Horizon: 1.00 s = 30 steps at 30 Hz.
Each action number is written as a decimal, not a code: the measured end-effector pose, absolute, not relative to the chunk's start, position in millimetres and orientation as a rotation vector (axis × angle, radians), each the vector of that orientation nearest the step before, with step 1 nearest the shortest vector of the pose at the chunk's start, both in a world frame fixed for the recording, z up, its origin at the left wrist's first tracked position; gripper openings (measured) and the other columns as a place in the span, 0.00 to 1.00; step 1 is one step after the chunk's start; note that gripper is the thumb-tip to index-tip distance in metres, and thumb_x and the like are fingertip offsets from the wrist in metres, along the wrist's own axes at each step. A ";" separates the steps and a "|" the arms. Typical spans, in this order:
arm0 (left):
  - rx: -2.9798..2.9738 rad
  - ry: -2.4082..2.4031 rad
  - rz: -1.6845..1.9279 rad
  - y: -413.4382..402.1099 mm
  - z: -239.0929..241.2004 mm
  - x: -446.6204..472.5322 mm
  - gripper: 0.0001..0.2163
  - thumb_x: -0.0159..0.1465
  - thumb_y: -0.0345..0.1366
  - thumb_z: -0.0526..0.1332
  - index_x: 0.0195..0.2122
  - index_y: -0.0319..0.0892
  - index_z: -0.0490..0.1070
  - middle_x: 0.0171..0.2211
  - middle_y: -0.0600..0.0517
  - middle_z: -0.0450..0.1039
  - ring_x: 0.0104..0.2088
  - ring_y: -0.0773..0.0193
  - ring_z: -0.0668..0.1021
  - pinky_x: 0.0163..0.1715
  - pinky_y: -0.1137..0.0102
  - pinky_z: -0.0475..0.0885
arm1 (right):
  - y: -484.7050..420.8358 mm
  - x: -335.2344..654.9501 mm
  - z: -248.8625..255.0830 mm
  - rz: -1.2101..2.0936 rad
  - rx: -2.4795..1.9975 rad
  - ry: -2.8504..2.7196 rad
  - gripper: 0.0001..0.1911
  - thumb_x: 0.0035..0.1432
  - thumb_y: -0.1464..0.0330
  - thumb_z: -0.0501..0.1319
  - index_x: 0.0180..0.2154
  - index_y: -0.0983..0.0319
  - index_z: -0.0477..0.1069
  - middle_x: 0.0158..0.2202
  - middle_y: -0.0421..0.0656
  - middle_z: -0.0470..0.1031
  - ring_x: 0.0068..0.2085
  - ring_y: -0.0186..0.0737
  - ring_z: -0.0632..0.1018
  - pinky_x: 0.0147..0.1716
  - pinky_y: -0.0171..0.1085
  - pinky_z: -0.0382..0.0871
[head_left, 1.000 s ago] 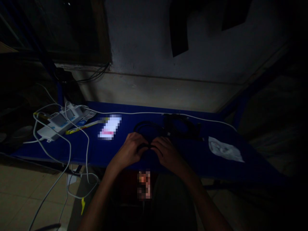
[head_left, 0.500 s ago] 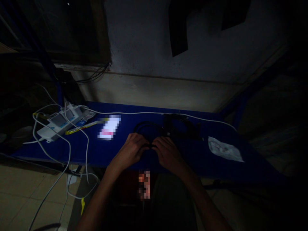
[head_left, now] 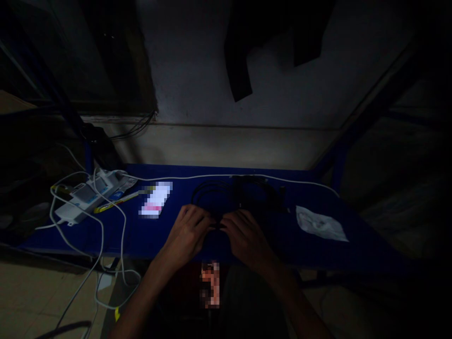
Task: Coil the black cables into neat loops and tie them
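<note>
Both hands meet just above the front of the blue table (head_left: pixel 151 240), their fingertips a small gap apart. My left hand (head_left: pixel 190 228) is closed in a pinch on a thin black cable (head_left: pixel 208 183), which loops up behind it. Facing it, my right hand (head_left: pixel 243 230) is also pinched, with fingers curled and a short dark piece at the tips. That piece seems to belong to the same cable, but it is too dark to be sure. Behind the right hand lies a dark coil of cable (head_left: pixel 261 188), with plug-like ends to its right.
A white power strip (head_left: pixel 83 197) with tangled white cords stands at left, beside a yellow pen-like stick (head_left: pixel 116 201) and a blurred bright rectangle (head_left: pixel 155 200). A clear plastic bag (head_left: pixel 321 223) lies at right. A white cord (head_left: pixel 212 175) runs along the back edge.
The view has tilted up slightly, so everything sits lower in the picture. My fingertips have drawn a little apart, with the hands still close together over the cable.
</note>
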<state>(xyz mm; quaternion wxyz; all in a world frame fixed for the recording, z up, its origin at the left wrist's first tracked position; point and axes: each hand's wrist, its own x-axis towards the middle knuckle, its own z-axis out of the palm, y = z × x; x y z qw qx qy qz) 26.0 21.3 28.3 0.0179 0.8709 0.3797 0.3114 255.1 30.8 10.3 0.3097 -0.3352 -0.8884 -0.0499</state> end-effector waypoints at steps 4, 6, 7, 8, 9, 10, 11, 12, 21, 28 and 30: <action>2.772 1.106 1.005 33.1 50.7 45.9 0.07 0.75 0.31 0.57 0.50 0.43 0.73 0.47 0.46 0.77 0.48 0.53 0.74 0.52 0.54 0.66 | 35.0 278.1 33.0 -0.173 -0.902 -2.320 0.12 0.72 0.76 0.56 0.49 0.58 0.74 0.46 0.49 0.80 0.50 0.49 0.78 0.55 0.53 0.69; 2.796 1.077 1.003 42.6 59.1 59.1 0.08 0.75 0.30 0.56 0.51 0.44 0.73 0.47 0.46 0.76 0.48 0.53 0.74 0.52 0.54 0.66 | 39.7 291.5 41.5 -0.183 -0.912 -2.299 0.12 0.72 0.75 0.56 0.49 0.58 0.75 0.46 0.49 0.80 0.49 0.49 0.79 0.55 0.53 0.69; 2.802 1.064 1.003 46.3 62.2 65.2 0.08 0.75 0.31 0.56 0.51 0.44 0.73 0.46 0.46 0.76 0.48 0.53 0.74 0.52 0.54 0.66 | 41.3 297.5 44.2 -0.188 -0.917 -2.288 0.12 0.72 0.75 0.56 0.49 0.59 0.75 0.46 0.49 0.80 0.49 0.49 0.79 0.54 0.53 0.70; 2.806 1.050 1.003 48.4 64.3 70.4 0.08 0.75 0.31 0.56 0.50 0.43 0.73 0.46 0.46 0.76 0.48 0.53 0.74 0.52 0.54 0.66 | 41.7 302.4 45.7 -0.193 -0.922 -2.277 0.12 0.72 0.75 0.56 0.49 0.59 0.75 0.46 0.49 0.80 0.49 0.49 0.79 0.54 0.53 0.70; 2.808 1.037 1.001 48.6 65.4 74.1 0.07 0.75 0.31 0.56 0.50 0.43 0.73 0.46 0.46 0.76 0.48 0.53 0.74 0.52 0.54 0.67 | 40.6 305.8 45.9 -0.198 -0.927 -2.269 0.12 0.72 0.76 0.55 0.49 0.59 0.75 0.46 0.49 0.80 0.49 0.49 0.79 0.54 0.53 0.70; 2.810 1.023 1.000 46.5 65.3 75.9 0.07 0.75 0.31 0.56 0.50 0.43 0.73 0.46 0.46 0.76 0.48 0.53 0.74 0.52 0.54 0.67 | 37.9 307.5 44.9 -0.203 -0.929 -2.265 0.12 0.72 0.76 0.55 0.49 0.59 0.75 0.46 0.49 0.80 0.49 0.49 0.79 0.53 0.53 0.70; 2.810 1.014 0.996 42.1 63.9 75.7 0.07 0.75 0.30 0.57 0.51 0.43 0.73 0.46 0.46 0.76 0.48 0.53 0.74 0.53 0.54 0.67 | 33.8 307.2 42.7 -0.207 -0.927 -2.265 0.12 0.72 0.76 0.56 0.49 0.59 0.75 0.46 0.49 0.80 0.49 0.49 0.78 0.53 0.53 0.70; 2.811 1.013 0.988 35.7 61.2 73.3 0.08 0.75 0.30 0.57 0.51 0.43 0.73 0.46 0.46 0.76 0.48 0.53 0.74 0.53 0.54 0.67 | 28.4 304.9 39.5 -0.207 -0.923 -2.271 0.12 0.72 0.76 0.56 0.49 0.59 0.74 0.45 0.49 0.80 0.49 0.49 0.78 0.54 0.52 0.70; 2.773 1.313 0.908 -27.5 7.5 3.0 0.16 0.68 0.20 0.57 0.52 0.44 0.72 0.50 0.44 0.76 0.48 0.50 0.72 0.52 0.50 0.66 | -8.2 230.2 3.0 -0.231 -0.916 -2.478 0.13 0.69 0.79 0.55 0.47 0.59 0.74 0.46 0.48 0.79 0.46 0.50 0.76 0.53 0.52 0.70; 2.650 1.392 0.869 -23.0 -13.0 -28.6 0.12 0.72 0.24 0.57 0.53 0.43 0.71 0.49 0.45 0.75 0.48 0.51 0.72 0.50 0.53 0.66 | 9.3 197.1 4.5 -0.067 -0.955 -2.621 0.08 0.67 0.77 0.63 0.45 0.60 0.74 0.44 0.47 0.77 0.45 0.47 0.75 0.44 0.46 0.70; 2.597 1.371 0.898 -20.7 -13.0 -30.9 0.11 0.74 0.26 0.57 0.54 0.44 0.71 0.50 0.46 0.75 0.49 0.52 0.72 0.51 0.54 0.66 | 12.9 196.9 9.0 0.058 -0.958 -2.614 0.09 0.67 0.76 0.65 0.46 0.59 0.75 0.45 0.46 0.77 0.45 0.46 0.75 0.45 0.46 0.70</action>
